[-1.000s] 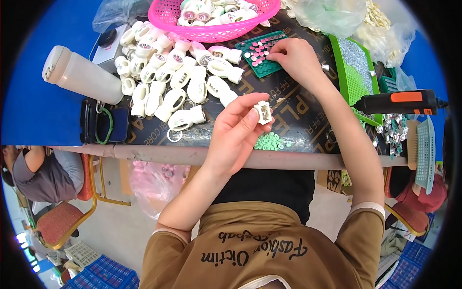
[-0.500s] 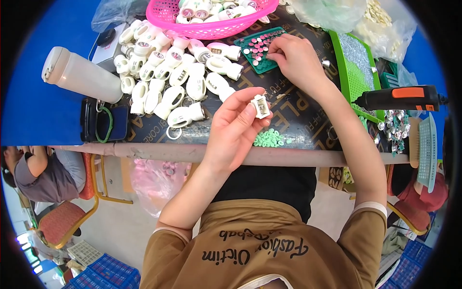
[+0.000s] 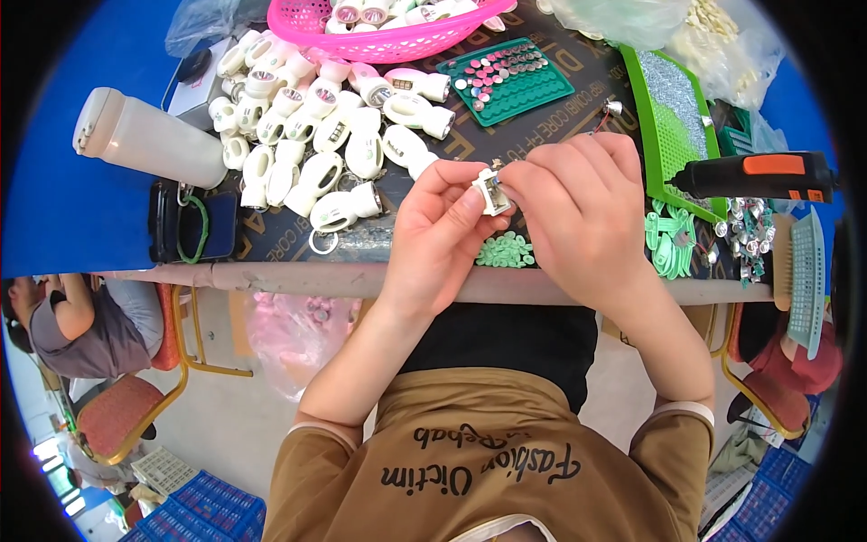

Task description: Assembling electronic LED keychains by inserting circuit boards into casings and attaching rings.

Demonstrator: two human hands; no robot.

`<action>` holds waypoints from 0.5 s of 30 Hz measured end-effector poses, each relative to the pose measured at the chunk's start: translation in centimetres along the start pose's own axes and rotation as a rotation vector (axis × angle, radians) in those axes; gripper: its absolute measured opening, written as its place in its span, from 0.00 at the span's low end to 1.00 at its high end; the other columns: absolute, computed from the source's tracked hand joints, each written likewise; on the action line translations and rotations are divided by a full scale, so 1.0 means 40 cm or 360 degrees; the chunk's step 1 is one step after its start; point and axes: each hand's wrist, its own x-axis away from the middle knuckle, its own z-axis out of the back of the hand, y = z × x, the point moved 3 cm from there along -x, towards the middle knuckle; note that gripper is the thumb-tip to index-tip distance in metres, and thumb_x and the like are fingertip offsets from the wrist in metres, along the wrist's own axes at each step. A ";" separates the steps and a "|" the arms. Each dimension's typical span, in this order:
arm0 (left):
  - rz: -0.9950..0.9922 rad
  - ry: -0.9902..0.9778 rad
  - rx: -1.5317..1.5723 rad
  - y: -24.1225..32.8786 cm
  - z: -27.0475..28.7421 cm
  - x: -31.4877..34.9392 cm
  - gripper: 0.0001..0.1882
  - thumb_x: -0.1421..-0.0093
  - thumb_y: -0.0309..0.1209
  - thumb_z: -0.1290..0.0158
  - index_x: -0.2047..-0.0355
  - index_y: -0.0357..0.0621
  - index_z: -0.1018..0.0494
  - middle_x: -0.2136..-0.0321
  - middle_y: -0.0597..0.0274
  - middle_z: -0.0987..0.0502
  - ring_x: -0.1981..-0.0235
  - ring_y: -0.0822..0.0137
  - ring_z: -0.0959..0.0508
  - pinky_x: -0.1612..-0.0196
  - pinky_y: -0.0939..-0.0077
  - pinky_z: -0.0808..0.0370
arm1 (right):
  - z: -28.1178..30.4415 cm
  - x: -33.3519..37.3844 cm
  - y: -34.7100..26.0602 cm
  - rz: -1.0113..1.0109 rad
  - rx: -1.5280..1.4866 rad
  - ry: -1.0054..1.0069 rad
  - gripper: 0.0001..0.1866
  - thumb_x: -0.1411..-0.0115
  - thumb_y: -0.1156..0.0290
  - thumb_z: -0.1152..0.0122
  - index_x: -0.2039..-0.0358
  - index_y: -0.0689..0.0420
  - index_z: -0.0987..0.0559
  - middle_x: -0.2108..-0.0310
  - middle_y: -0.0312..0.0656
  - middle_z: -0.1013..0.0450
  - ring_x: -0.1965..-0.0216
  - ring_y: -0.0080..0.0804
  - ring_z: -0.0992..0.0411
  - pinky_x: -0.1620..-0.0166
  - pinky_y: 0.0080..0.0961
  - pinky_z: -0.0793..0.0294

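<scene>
A small white plastic housing [image 3: 491, 192] with an open cavity and metal contacts is pinched between the thumb and fingers of my left hand [image 3: 429, 239]. Closed fingertips of my right hand [image 3: 582, 212] meet the housing's right side; whatever they pinch is too small and covered to name. Under both hands, near the table edge, lies a pile of small light-green plastic pieces [image 3: 504, 251]. Beyond them sits a dark-green ridged tray [image 3: 533, 104] with small round pink and silver discs [image 3: 486, 77], which look like button cells.
Many white hand-held flashlights [image 3: 339, 135] cover the left side, below a pink basket [image 3: 388, 45] of more. A white bottle [image 3: 149, 135] stands far left. At right are a bright-green tray [image 3: 673, 149], a black-and-orange tool [image 3: 759, 176], green plastic parts [image 3: 670, 242] and a brush [image 3: 804, 280].
My right hand has come back from the dark-green tray to the white housing in my left hand. The tray, now uncovered, shows rows of ridges and more discs.
</scene>
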 end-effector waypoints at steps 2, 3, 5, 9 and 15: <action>0.0003 -0.0018 -0.0011 0.000 -0.001 0.002 0.10 0.41 0.24 0.56 0.59 0.38 0.37 0.65 0.58 0.28 0.66 0.70 0.27 0.62 0.78 0.28 | -0.009 0.009 0.000 0.0059 0.0043 0.0010 0.07 0.61 0.73 0.44 0.77 0.56 0.28 0.78 0.34 0.35 0.76 0.29 0.35 0.68 0.27 0.40; 0.0006 0.0003 -0.0028 0.000 0.000 0.002 0.10 0.41 0.24 0.56 0.59 0.37 0.37 0.65 0.57 0.28 0.66 0.70 0.27 0.61 0.78 0.28 | -0.012 0.012 -0.001 0.0122 0.0092 0.0019 0.07 0.61 0.70 0.48 0.78 0.56 0.29 0.79 0.33 0.38 0.76 0.27 0.36 0.67 0.25 0.41; 0.0005 0.0022 -0.0043 0.001 0.001 0.002 0.10 0.41 0.24 0.56 0.59 0.37 0.37 0.65 0.57 0.28 0.66 0.70 0.27 0.61 0.78 0.28 | -0.005 0.013 -0.002 0.0121 0.0092 -0.0032 0.08 0.61 0.70 0.48 0.77 0.56 0.29 0.78 0.33 0.37 0.76 0.27 0.36 0.67 0.25 0.40; 0.0009 0.0032 -0.0033 0.002 0.001 0.004 0.09 0.41 0.24 0.56 0.59 0.38 0.37 0.65 0.58 0.28 0.65 0.70 0.27 0.61 0.77 0.28 | -0.008 0.027 -0.011 0.0222 0.0128 -0.0004 0.11 0.59 0.70 0.47 0.73 0.59 0.27 0.76 0.35 0.35 0.75 0.27 0.35 0.65 0.26 0.39; -0.0010 0.0111 0.0001 0.009 0.013 0.005 0.09 0.40 0.24 0.57 0.59 0.38 0.36 0.65 0.59 0.29 0.65 0.70 0.27 0.61 0.77 0.28 | -0.004 0.024 -0.009 0.0073 -0.0086 -0.0218 0.12 0.58 0.74 0.46 0.68 0.58 0.25 0.74 0.38 0.32 0.72 0.30 0.33 0.65 0.28 0.37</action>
